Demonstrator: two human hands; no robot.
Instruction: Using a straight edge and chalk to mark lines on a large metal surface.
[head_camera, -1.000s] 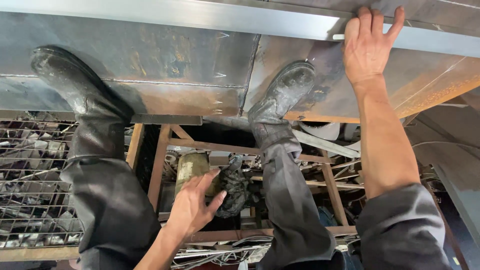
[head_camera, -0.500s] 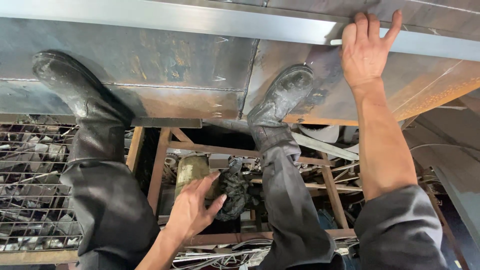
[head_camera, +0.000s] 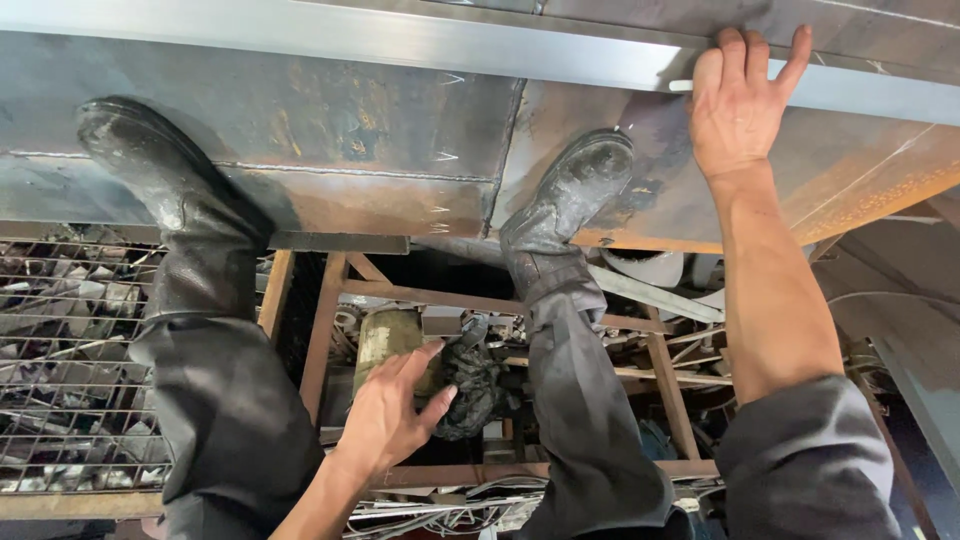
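The left hand (head_camera: 385, 415) reaches down between the person's legs, its fingers (head_camera: 420, 360) spread wide and closing on nothing yet, just beside a crumpled dark grey rag or glove (head_camera: 470, 385) that lies next to a dull olive metal cylinder (head_camera: 385, 340) inside a rusty brown angle-iron frame (head_camera: 330, 300). The rag looks soft, limp and light, probably grimy; pinching a bunched fold near its top should lift it easily. The right hand (head_camera: 740, 105) lies flat, fingers extended, on a long bright square steel tube (head_camera: 400, 45) resting across stained steel plate (head_camera: 350, 130); it presses rather than grips. The tube looks stiff, smooth and slippery, best steadied from above. Both black rubber boots (head_camera: 150, 170) stand on the plate. No labels or signs are legible; a wire mesh panel (head_camera: 70, 350) lies left.
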